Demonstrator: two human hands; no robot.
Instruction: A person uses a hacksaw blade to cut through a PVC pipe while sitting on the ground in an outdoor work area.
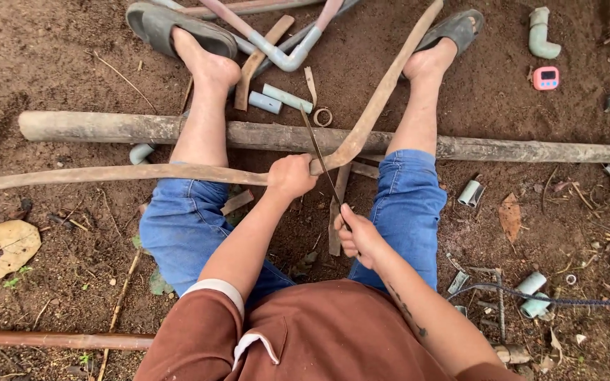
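I sit on bare soil with my legs spread. My left hand (291, 176) is clenched around a long, dirt-coated bent pipe (383, 88) just left of its elbow, which rests on a thick horizontal pipe (107, 127). My right hand (360, 236) grips the lower end of a thin saw blade (317, 149). The blade runs up and left and crosses the bent pipe right beside my left hand.
Short pale-blue pipe offcuts (287, 97) and a ring (323, 116) lie between my feet, near joined blue-and-pink pipes (277, 53). A pipe elbow (539, 34) and a small pink timer (546, 78) sit upper right. More offcuts (531, 286), a rebar rod (573, 302), a brown pipe (51, 340).
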